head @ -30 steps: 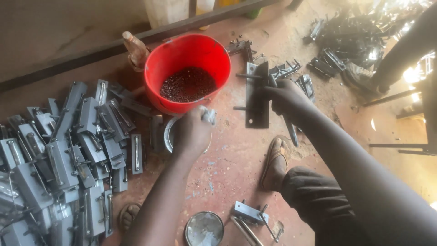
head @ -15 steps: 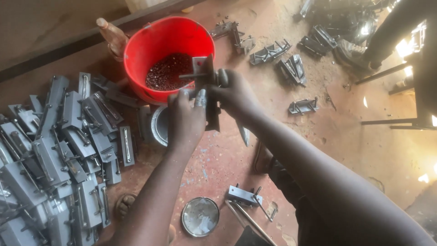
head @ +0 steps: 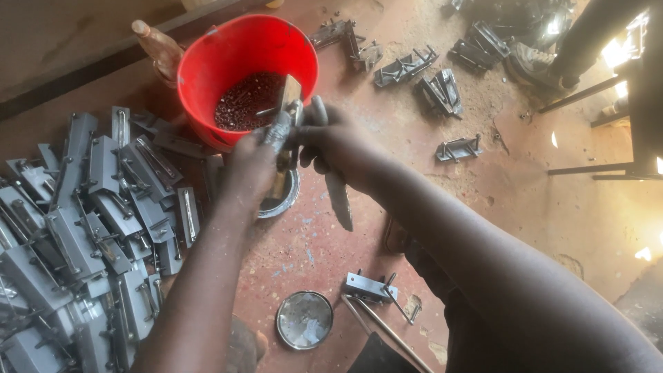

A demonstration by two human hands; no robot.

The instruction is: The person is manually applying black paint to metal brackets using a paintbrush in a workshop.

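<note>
Both hands meet mid-frame on a grey metal bracket [head: 284, 117], a long flat piece with a tan strip at its top, held upright just over the red bucket [head: 207, 65]. Left hand [head: 250, 169] and right hand [head: 331, 141] both have fingers clenched around it. The bucket holds small dark reddish bits [head: 245, 103]. A shallow metal tin [head: 304, 319] sits on the floor, lower centre.

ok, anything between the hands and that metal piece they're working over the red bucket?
Nothing visible. Both the left hand and the right hand already have the metal piece in their grip, held above the red bucket.
</note>
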